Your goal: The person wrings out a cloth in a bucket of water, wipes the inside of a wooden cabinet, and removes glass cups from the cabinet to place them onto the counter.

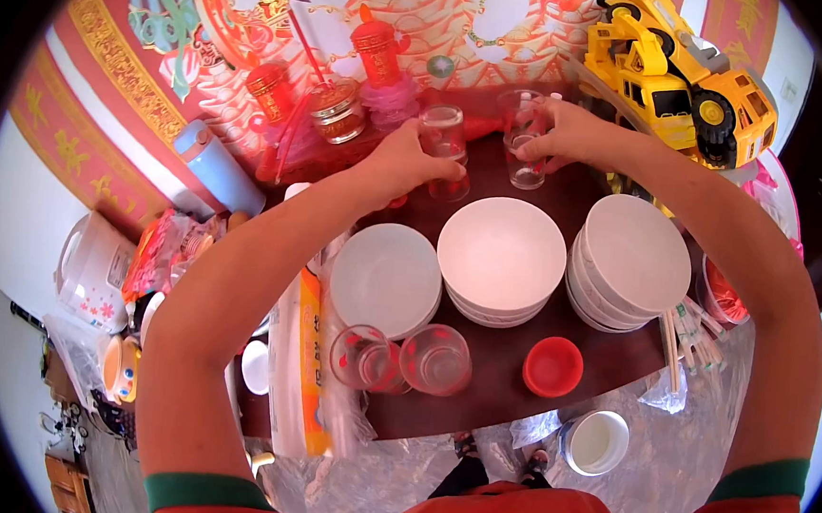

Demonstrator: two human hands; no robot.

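My left hand (416,160) is closed round a clear drinking glass (443,133) at the back of the dark table. To its right, my right hand (570,134) grips another clear glass (524,160) by its side. Both glasses stand close to the tabletop; whether they touch it I cannot tell. Just in front are three white bowls or stacks: a left bowl (386,274), a middle stack (502,253) and a taller right stack (632,253). Nearer my body are two red-patterned glasses, one upright (436,361) and one overlapping it (362,356), beside a red cup (553,367).
Red candle holders (376,54) and a gold incense pot (337,113) line the back. A blue flask (217,167) stands left, near a plastic-wrapped roll (296,372). Yellow toy trucks (685,80) sit at the back right. Below is a white bucket (596,443) on the floor.
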